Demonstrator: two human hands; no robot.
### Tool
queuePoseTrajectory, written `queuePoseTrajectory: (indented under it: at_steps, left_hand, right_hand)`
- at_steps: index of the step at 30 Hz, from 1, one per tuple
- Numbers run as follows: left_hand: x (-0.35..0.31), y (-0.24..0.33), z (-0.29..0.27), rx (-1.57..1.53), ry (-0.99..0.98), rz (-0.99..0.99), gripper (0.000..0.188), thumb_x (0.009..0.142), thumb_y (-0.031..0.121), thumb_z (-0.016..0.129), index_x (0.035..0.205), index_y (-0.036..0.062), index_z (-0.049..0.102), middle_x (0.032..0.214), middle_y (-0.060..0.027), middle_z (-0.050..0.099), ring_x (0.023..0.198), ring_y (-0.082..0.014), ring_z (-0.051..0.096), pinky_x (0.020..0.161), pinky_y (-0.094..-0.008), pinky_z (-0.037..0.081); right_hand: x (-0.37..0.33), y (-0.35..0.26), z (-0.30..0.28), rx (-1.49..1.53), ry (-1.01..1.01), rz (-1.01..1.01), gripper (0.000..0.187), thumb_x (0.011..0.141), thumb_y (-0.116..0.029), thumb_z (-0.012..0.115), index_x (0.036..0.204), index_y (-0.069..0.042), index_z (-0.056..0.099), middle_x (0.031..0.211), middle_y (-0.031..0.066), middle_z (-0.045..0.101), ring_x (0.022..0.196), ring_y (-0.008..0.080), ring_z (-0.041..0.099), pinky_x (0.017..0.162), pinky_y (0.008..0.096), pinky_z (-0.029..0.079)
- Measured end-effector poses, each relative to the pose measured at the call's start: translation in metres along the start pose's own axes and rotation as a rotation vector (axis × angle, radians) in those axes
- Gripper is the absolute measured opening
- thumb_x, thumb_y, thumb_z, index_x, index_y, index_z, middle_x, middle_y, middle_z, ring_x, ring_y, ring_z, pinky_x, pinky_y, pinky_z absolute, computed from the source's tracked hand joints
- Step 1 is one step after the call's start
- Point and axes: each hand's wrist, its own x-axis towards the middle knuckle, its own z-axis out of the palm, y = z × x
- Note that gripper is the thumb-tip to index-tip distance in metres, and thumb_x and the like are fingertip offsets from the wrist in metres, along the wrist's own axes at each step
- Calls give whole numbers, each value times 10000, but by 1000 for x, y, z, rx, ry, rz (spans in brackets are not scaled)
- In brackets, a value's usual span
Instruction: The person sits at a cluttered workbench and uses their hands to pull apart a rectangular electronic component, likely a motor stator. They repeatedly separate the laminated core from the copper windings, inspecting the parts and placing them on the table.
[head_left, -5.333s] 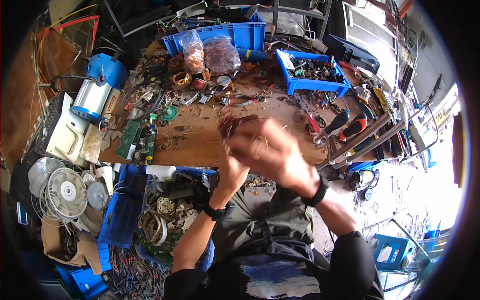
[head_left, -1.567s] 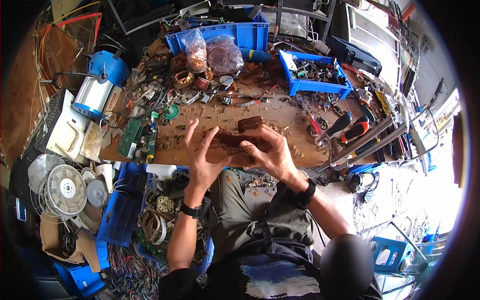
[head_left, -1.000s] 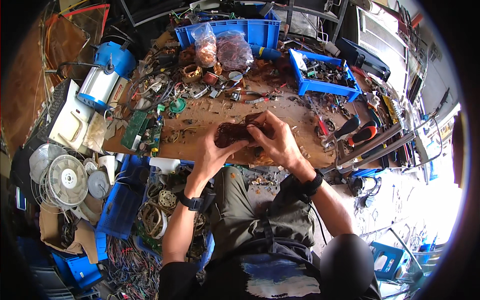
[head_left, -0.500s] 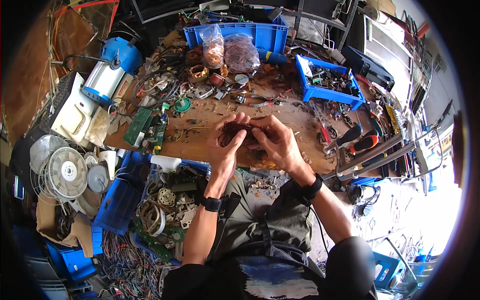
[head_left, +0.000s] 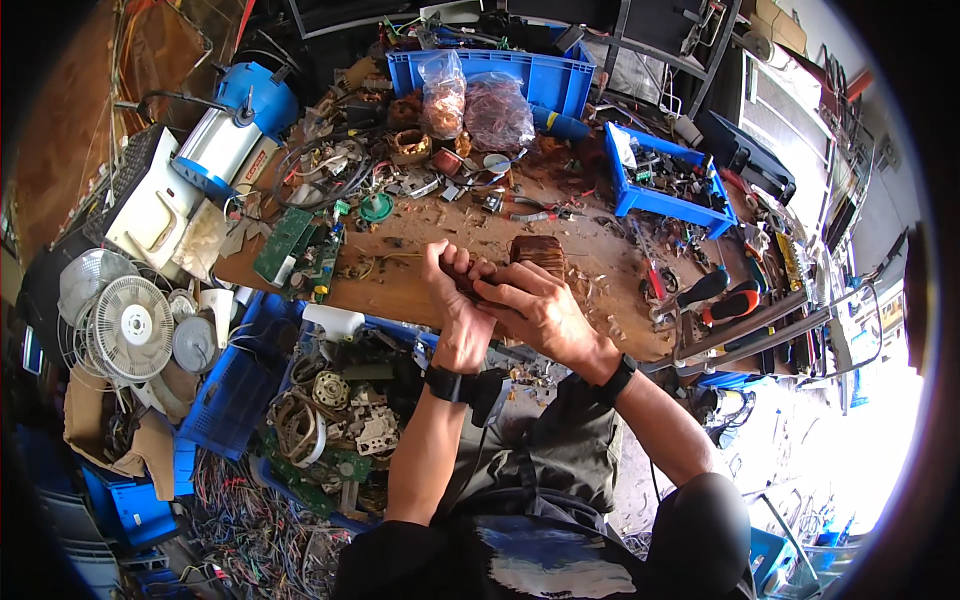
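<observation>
Slantwise, dark wire (head_left: 463,283) slopes from left hand (head_left: 460,303) down toward right hand (head_left: 545,306)

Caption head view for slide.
Left hand closed on a dark bundle, right hand against it; brown coil beyond, cluttered workbench below.

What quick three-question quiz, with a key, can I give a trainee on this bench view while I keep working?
1. Multiple choice: what shows just beyond the knuckles of the right hand?
A. A green circuit board
B. A brown wire coil
C. A white fan

2. True or false: the blue tray of dark parts is to the left of the clear bags.

3. Fill in: the fingers of the left hand are ____, not stretched out straight.

Key:
1. B
2. False; the blue tray is to the right of the clear bags.
3. Curled
</observation>
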Motion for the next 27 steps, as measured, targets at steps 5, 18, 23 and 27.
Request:
queuePoseTrajectory:
  at_steps: [5,18,23,27]
  left_hand:
    - [16,3,-15,63,-74,82,423,1029,312,634,750,174,347,680,24,312,569,-148,346,570,-343,396]
    - [-14,8,-12,628,-587,427,850,1108,702,152,1708,131,340,1813,-44,216,1675,-237,148,1354,-446,63]
    - [-7,15,-19,587,-630,251,779,1137,629,252,1754,158,189,1802,-43,236,1656,-232,178,1341,-452,97]
    - [-14,9,-47,482,-528,237,731,1139,577,359,1751,210,202,1760,-24,314,1606,-222,273,1311,-441,164]
  right_hand:
    - [12,-4,-15,-6,-191,83,728,870,-353,865,1421,10,557,1258,191,641,1138,391,662,991,457,557]
    - [42,-13,-13,159,-326,453,765,1031,-533,701,1455,47,436,1231,345,688,1150,452,705,983,508,540]
    - [53,10,-13,550,-287,505,751,938,-329,876,1447,64,487,1265,162,723,1191,184,671,1033,377,544]
    - [50,-6,-9,318,-75,540,579,892,-226,856,1325,52,589,1059,146,738,950,147,691,879,370,580]
